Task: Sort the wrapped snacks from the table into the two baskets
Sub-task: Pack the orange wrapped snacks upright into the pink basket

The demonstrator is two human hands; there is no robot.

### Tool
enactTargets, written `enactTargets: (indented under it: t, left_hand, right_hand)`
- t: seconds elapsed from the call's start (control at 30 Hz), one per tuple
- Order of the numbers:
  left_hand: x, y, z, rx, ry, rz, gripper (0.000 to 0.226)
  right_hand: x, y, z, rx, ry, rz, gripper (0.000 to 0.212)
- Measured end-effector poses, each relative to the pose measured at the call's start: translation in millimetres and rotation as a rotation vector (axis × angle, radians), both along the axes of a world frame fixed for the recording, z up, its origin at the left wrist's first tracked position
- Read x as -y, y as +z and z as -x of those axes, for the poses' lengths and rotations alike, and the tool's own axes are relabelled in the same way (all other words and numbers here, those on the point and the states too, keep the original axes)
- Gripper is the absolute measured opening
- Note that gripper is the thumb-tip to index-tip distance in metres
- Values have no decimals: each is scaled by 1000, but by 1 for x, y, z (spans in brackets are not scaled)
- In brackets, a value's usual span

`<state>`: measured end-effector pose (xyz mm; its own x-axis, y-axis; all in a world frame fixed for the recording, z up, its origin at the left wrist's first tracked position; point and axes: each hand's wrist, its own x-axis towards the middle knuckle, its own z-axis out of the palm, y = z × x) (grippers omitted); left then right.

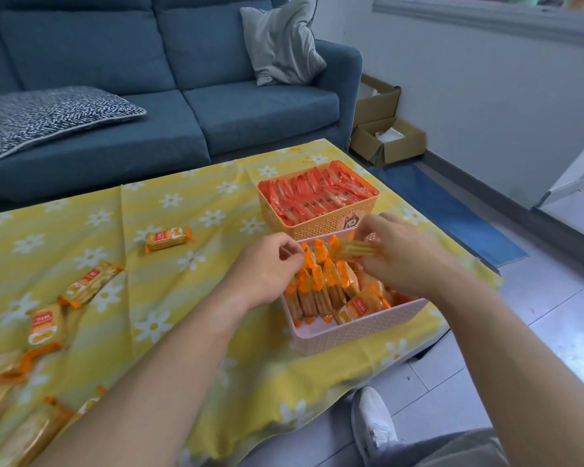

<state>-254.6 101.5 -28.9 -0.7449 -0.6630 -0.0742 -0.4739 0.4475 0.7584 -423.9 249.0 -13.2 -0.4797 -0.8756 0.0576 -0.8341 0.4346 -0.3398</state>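
Note:
A pink basket (358, 326) near the table's right edge holds rows of yellow-orange wrapped snacks. Behind it stands an orange basket (321, 224) packed with red-wrapped snacks (317, 193). My right hand (405, 254) holds a yellow wrapped snack (358, 249) over the far end of the pink basket. My left hand (267, 267) hovers at that basket's left rim, fingers curled against the upright packets there. Loose yellow snacks lie on the cloth: one (167, 238) mid-table, another (88, 283) to the left, a third (44, 326) nearer me.
The table wears a yellow daisy cloth (189, 203). More yellow snacks (17, 429) crowd the bottom-left corner. A blue sofa (169, 96) with cushions stands behind the table. Cardboard boxes (388, 139) sit on the floor at right. My shoe (373, 423) is below the table edge.

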Motion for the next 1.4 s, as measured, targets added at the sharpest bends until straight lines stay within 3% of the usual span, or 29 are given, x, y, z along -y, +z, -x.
enactTargets:
  t: [0.07, 0.13, 0.23, 0.33, 0.47, 0.6, 0.8, 1.0, 1.07, 1.17, 1.33, 1.4]
  left_hand:
    - [-7, 7, 3, -36, 23, -329, 24]
    - [-12, 11, 3, -25, 0, -537, 29]
    - [-9, 9, 2, -98, 21, -641, 17]
    - [0, 8, -2, -187, 70, -735, 13]
    - [-1, 6, -6, -191, 14, -800, 15]
    - [2, 9, -6, -83, 102, -496, 9]
    - [4, 8, -6, -82, 134, -416, 9]
    - [-1, -8, 0, 66, -68, -202, 10]
    - [-2, -13, 0, 145, -101, -109, 13]
    - [-7, -15, 0, 310, -142, 56, 15]
    - [-9, -15, 1, 395, -142, 208, 18]
    - [-9, -16, 2, 395, -146, 213, 19]
  right_hand:
    - [4, 2, -18, 123, 111, 94, 25]
    - [7, -1, -30, 165, 176, 124, 27]
    - [9, -4, -32, 250, 139, 209, 31]
    - [6, 0, -30, 561, -12, 267, 38]
    - [3, 2, -31, 870, -217, 278, 20]
    - [2, 1, -27, 686, -253, 254, 26]
    - [14, -20, -55, 361, -186, 86, 28]
    - [28, -29, -67, 467, -38, -62, 8]
    - [22, -24, -52, 435, -94, -28, 11]
    - [6, -24, -27, 219, -203, -30, 14]
    - [-3, -33, -24, -20, -244, -350, 37]
    - [-1, -30, -29, -113, -258, -387, 36]
